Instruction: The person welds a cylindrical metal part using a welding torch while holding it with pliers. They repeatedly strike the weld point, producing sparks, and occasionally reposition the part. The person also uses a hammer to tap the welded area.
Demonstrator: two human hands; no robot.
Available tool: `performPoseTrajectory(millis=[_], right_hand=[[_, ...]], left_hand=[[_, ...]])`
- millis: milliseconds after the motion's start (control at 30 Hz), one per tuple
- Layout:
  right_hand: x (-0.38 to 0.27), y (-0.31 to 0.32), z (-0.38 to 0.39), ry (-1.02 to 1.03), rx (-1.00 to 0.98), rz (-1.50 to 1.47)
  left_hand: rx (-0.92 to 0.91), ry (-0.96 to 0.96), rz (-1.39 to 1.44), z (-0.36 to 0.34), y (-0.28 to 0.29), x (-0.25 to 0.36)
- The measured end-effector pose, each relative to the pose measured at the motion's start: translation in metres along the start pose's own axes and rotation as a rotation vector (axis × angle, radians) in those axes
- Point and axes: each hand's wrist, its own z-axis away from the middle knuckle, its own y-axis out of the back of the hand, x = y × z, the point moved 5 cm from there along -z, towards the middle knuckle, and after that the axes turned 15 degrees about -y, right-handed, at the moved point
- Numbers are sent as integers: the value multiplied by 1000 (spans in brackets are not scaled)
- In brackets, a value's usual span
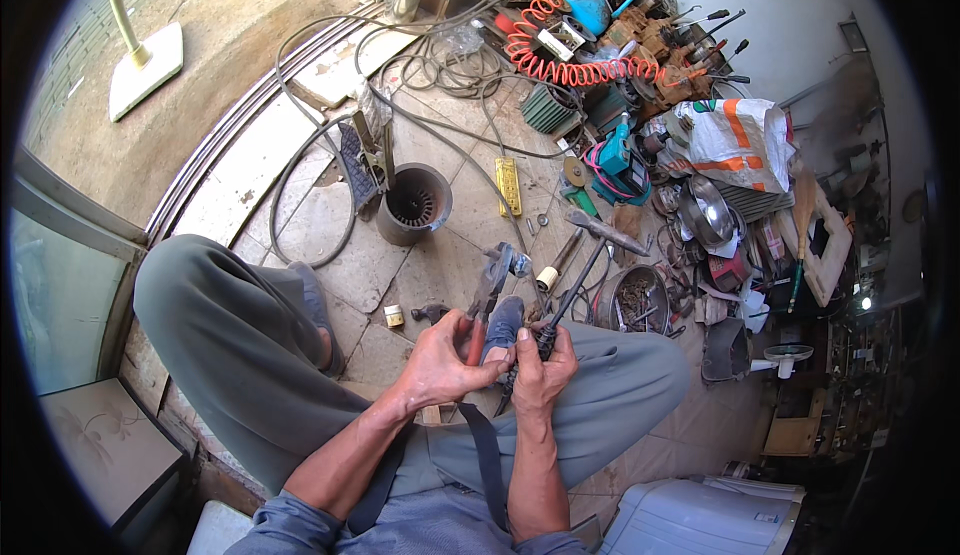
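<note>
In front of my lap, my left hand [438, 365] is closed around the red handles of pliers [476, 340], whose grey jaws point away from me. Beside it, my right hand [544, 367] grips a dark, knobbly, slender part [545, 337]; its exact kind is hard to make out. The two hands are almost touching. Just beyond the right hand is a hammer [608, 232], its dark handle slanting toward the fingers. A small white-and-yellow container [394, 316] stands on the tiles left of the pliers, close to another hammer head [431, 312].
A hollow metal motor housing [414, 205] stands ahead, near a yellow power strip [508, 187]. Cables [440, 75] loop across the floor. At right are a teal power tool [622, 167], a metal pan of small parts [640, 300] and a white sack [735, 145].
</note>
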Motion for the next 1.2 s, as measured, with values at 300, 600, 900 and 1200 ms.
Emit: performPoseTrajectory(millis=[300, 600, 900, 1200], right_hand=[[0, 1, 0, 18, 12, 25], [2, -2, -1, 12, 4, 0], [4, -4, 0, -22, 2, -45], [5, -3, 0, -14, 6, -32]], left_hand=[[-103, 161, 246, 1, -2, 10], [-103, 183, 373, 3, 0, -1], [5, 34, 212, -1, 1, -4], [0, 36, 139, 0, 4, -4]])
